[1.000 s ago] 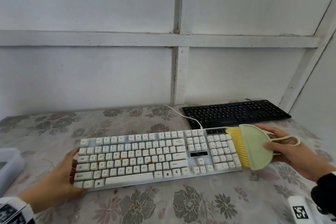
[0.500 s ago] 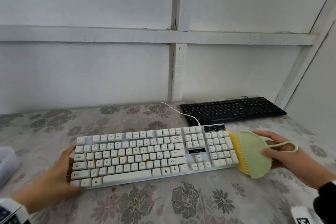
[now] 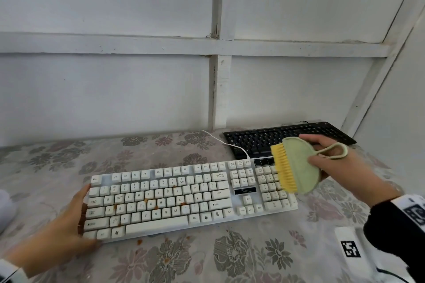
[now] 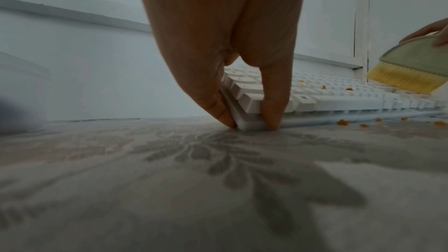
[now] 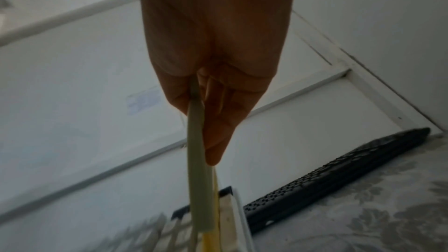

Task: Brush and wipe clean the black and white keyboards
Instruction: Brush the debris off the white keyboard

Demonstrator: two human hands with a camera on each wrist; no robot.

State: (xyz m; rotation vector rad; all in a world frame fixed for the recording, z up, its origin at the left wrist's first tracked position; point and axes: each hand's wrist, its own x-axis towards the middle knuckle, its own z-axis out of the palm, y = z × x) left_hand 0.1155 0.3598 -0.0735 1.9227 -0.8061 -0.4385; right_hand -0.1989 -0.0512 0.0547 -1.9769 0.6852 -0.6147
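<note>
Head view: white keyboard (image 3: pixel 184 200) lies across the flowered counter (image 3: pixel 253 257), black keyboard (image 3: pixel 282 139) behind its right end near the wall; a square black-and-white coded tag (image 3: pixel 350 248) lies at lower right.
Left wrist view only: orange crumbs (image 4: pixel 343 122) on the cloth along the white keyboard's front edge, more on the keys.
Right wrist view only: brush seen edge-on, thin green body with yellow bristles below.
Writing: key legends readable, among them Esc, Back Space, Shift, Ctrl, Alt.
Left hand (image 3: pixel 66 225): fingers and thumb clasp the white keyboard's left end, tips down on the counter.
Right hand (image 3: pixel 340 167): grips the green brush (image 3: pixel 301 165) by its back, yellow bristles over the number pad; whether they touch the keys is unclear.
</note>
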